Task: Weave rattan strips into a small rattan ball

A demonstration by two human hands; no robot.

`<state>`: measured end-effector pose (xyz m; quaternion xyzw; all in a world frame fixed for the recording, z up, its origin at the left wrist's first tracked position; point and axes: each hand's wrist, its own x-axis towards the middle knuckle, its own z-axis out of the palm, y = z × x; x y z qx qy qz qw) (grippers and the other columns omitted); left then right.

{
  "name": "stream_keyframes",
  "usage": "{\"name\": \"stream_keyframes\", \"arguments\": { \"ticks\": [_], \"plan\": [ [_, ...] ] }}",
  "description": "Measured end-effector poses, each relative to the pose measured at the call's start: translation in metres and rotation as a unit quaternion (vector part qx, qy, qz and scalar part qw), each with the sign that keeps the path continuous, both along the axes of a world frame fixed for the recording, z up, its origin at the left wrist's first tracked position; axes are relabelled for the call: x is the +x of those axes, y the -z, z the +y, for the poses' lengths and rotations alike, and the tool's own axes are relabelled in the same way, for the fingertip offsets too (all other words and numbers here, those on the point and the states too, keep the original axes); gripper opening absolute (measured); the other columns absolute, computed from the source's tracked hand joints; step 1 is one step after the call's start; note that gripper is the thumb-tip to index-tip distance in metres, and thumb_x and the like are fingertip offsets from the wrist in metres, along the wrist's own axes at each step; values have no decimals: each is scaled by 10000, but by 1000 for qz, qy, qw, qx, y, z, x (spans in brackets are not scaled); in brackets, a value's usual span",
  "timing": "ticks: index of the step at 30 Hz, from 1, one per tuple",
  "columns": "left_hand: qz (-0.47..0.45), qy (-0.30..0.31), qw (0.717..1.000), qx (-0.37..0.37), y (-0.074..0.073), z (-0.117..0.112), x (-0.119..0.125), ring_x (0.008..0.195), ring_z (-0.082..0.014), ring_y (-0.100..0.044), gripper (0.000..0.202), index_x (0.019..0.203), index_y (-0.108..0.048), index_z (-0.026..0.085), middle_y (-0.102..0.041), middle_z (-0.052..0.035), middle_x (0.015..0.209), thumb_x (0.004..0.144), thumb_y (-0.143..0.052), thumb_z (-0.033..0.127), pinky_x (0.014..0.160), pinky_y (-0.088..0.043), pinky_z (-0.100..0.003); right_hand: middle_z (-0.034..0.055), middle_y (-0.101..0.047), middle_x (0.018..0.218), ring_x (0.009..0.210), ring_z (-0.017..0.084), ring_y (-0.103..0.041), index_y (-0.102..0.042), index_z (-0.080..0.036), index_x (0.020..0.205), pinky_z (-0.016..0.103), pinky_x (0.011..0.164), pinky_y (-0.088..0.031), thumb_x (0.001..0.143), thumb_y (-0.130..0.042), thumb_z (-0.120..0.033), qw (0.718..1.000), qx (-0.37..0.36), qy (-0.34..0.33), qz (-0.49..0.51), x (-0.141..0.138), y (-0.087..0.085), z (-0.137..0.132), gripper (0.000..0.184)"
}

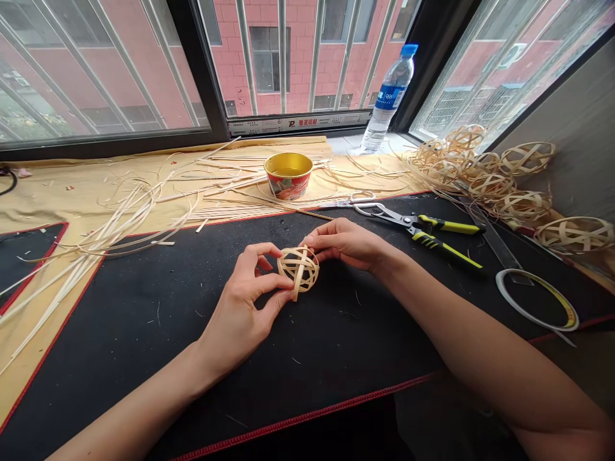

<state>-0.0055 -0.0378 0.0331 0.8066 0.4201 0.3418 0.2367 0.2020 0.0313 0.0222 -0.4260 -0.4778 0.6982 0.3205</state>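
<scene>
A small open-weave ball of pale bamboo strips (pixel 298 269) is held between both hands above the black mat (pixel 336 358). My left hand (pixel 250 288) grips its left side, with the thumb and a finger pinched at the lower end of a broader strip that crosses the front. On the upper right, my right hand (pixel 346 243) pinches the ball's rim near the top of that strip. Some of the right fingers are hidden behind the ball and the hand itself.
A red bowl with a gold inside (pixel 288 182) stands behind the ball. Loose bamboo strips (pixel 106 230) spread left and back. To the right lie yellow-black pliers (pixel 432 234), scissors (pixel 362 202), a metal ruler (pixel 494 237), a tape ring (pixel 538 301) and woven balls (pixel 523 202). A water bottle (pixel 389 99) stands by the window.
</scene>
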Motion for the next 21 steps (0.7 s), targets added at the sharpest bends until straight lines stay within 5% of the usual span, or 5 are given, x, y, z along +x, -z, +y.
{"name": "stream_keyframes", "arguments": {
  "ticks": [15, 21],
  "plan": [
    [4, 51, 999, 18, -1, 2, 0, 1000, -185, -491, 126, 767, -701, 209, -508, -50, 1091, 814, -614, 131, 816, -446, -317, 60, -677, 673, 575, 87, -614, -685, -80, 667, 190, 586, -523, 733, -724, -221, 998, -46, 34, -11, 0, -3, 3, 160],
    [6, 26, 999, 23, 0, 1, 0, 970, -183, -511, 119, 790, -688, 195, -504, -57, 1067, 825, -598, 127, 820, -450, -336, 76, -707, 751, 647, 113, -642, -716, -112, 698, 200, 623, -525, 722, -730, -401, 999, 11, 20, -27, 5, -3, 2, 291]
  ]
}}
